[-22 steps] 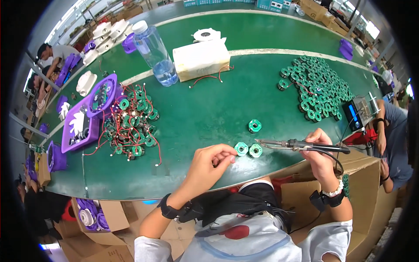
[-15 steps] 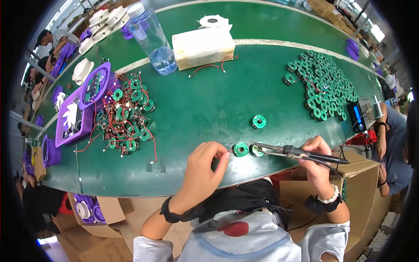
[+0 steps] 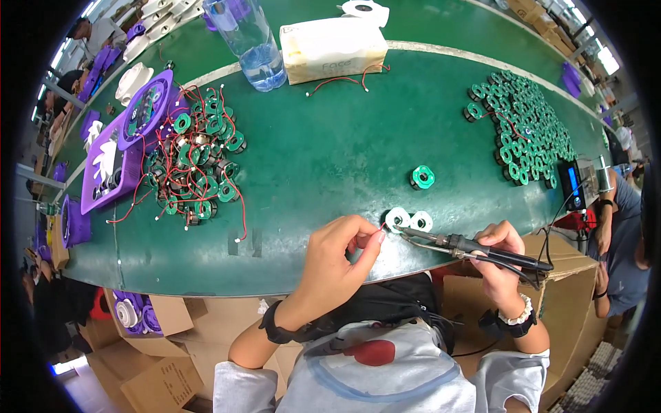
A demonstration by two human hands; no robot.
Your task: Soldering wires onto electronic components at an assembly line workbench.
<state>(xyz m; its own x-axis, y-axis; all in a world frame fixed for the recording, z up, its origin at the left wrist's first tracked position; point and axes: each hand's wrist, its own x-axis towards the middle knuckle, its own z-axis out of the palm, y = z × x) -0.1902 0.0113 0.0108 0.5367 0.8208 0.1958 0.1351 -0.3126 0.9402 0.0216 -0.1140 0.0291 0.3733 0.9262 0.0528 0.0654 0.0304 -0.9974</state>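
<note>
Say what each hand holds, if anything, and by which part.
Right hand: soldering iron, by its black handle. Left hand: a red wire, apparently pinched; which part is unclear.

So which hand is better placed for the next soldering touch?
Probably the right hand: it holds the soldering iron, its tip at a round part. The left hand pinches a red wire beside it.

Smooth, glossy green is seen on the table [image 3: 317, 151] mid-frame, clear shiny plastic on the bottle [image 3: 249, 41] at upper left, matt paper on the box [image 3: 334, 48] at top centre, dull metal and black plastic on the soldering iron [image 3: 492, 255], and rough cardboard on the carton [image 3: 575, 303] at lower right.
</note>
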